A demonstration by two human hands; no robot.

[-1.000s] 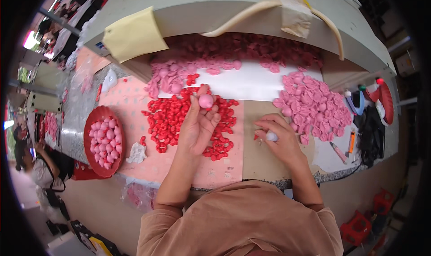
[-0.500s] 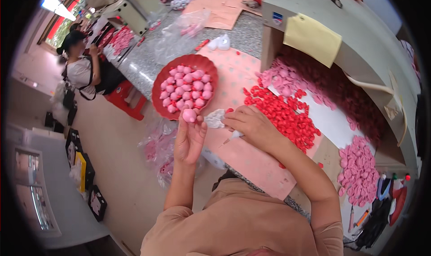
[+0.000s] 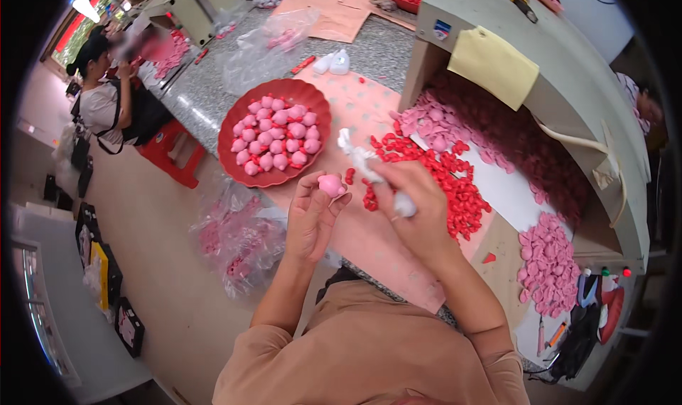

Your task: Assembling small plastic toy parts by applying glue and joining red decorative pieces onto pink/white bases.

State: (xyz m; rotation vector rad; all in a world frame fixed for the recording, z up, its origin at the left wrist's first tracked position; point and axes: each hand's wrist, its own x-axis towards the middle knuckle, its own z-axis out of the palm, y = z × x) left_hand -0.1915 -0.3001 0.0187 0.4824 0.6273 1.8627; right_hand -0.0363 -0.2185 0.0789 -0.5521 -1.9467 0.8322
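A small rounded pink piece (image 3: pixel 331 185) is pinched in the raised fingertips of my left hand (image 3: pixel 309 224). To its right, my right hand (image 3: pixel 425 224) is closed around a small white bottle (image 3: pixel 404 205), whose tip I cannot make out. Crumpled white tissue (image 3: pixel 361 156) reaches out from the fingers of that hand; whether they grip it or only touch it is unclear. A few loose red pieces (image 3: pixel 349 175) lie between my hands. Left of them stands a red scalloped bowl (image 3: pixel 231 169) full of pink balls (image 3: pixel 278 134) with red bits among them.
A heap of small red pieces (image 3: pixel 465 199) lies right of my right hand, with pink petal-like pieces (image 3: pixel 550 263) beyond. A grey shelf (image 3: pixel 426 57) rises at the right. White bottles (image 3: pixel 339 62) and plastic bags (image 3: pixel 273 39) lie farther back. Another person (image 3: pixel 99 100) sits far left.
The white tissue has shifted away from me, and my right hand has turned, bringing the bottle upward. My left hand still holds the pink piece, now farther from the bowl. The whole view has shifted slightly.
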